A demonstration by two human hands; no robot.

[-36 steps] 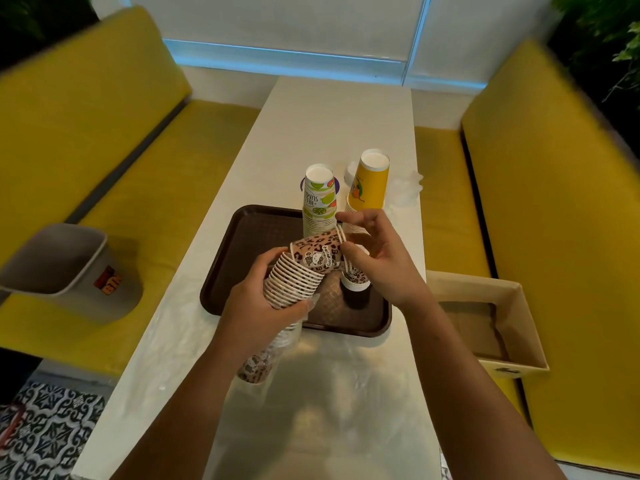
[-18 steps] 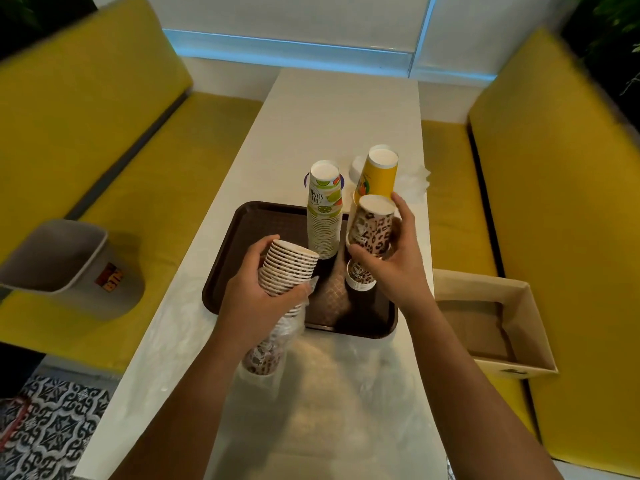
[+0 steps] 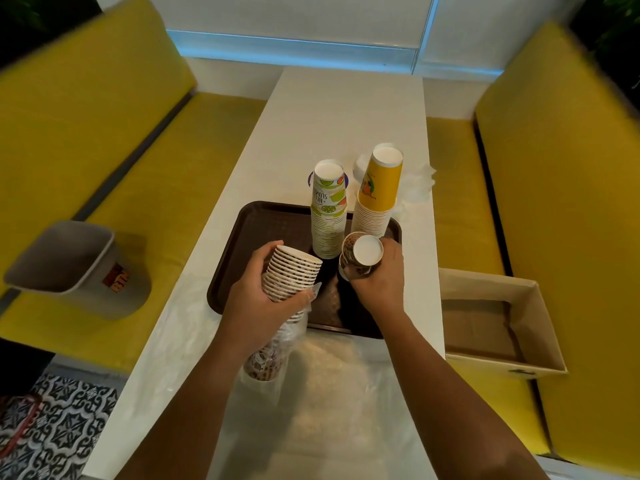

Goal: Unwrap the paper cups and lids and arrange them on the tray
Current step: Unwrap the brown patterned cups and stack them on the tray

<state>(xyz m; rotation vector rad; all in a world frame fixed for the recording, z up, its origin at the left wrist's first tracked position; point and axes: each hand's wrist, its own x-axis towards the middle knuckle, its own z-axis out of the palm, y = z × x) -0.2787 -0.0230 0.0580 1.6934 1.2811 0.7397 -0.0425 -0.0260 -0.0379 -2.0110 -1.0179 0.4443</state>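
Head view: two hands, both full, over one tray at centre frame.
Left hand [image 3: 256, 299] curls round one nested stack [image 3: 294, 275], its plastic [image 3: 277, 341] trailing down to lower centre. Right hand [image 3: 379, 285] grips one upturned cup [image 3: 363, 252] low over the tray [image 3: 263, 237]. Two more stacks stand at the tray's far side: lime stack [image 3: 329, 216] and yellow stack [image 3: 379, 192]. One bin [image 3: 69, 268] left, one box [image 3: 491, 327] right.

Lime cup stack [image 3: 328, 216] reads "SUMM" (partly legible).
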